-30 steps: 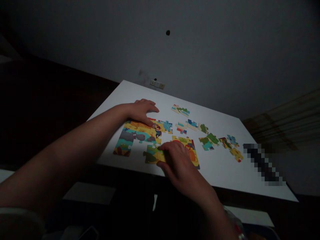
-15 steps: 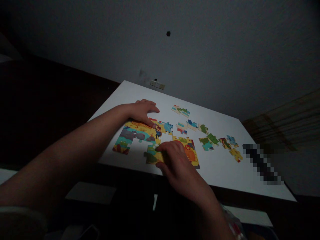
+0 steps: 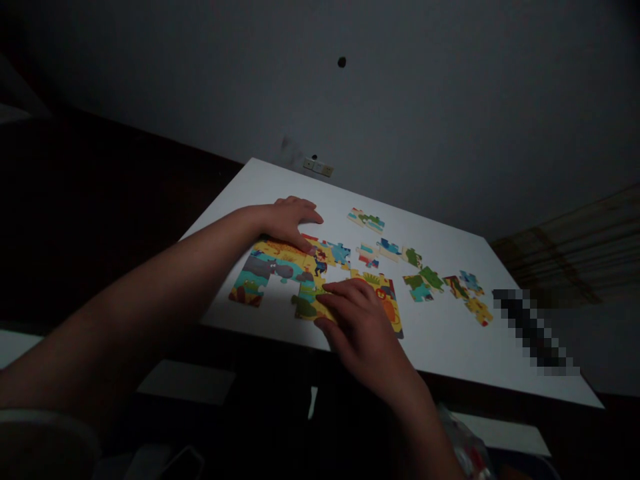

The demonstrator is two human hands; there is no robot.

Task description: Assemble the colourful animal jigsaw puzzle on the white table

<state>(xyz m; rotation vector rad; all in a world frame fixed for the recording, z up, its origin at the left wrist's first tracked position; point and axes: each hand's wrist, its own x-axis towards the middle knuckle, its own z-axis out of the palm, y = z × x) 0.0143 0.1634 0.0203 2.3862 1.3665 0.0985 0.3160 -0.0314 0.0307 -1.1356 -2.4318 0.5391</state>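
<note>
My left hand [image 3: 290,223] lies with fingers spread, its thumb pressing the top edge of a partly assembled animal jigsaw puzzle [image 3: 275,257] on the white table. My right hand [image 3: 357,317] is curled over a green and yellow puzzle piece [image 3: 306,303], thumb at its near edge and fingertips on top. That piece meets the lower side of the assembled section, left of a lion section [image 3: 387,303]. The right hand partly covers both; whether the piece is fully locked in cannot be seen.
Several loose pieces lie farther right, among them a pair at the back [image 3: 367,220], a green piece [image 3: 431,279] and a yellow piece [image 3: 479,311]. A pixelated dark patch [image 3: 530,330] covers the table's right edge. A wall socket [image 3: 318,167] sits behind the table [image 3: 450,360].
My right hand has slid the green and yellow piece slightly away from me, up against the assembled section. My left hand stays in place. The view has shifted a little.
</note>
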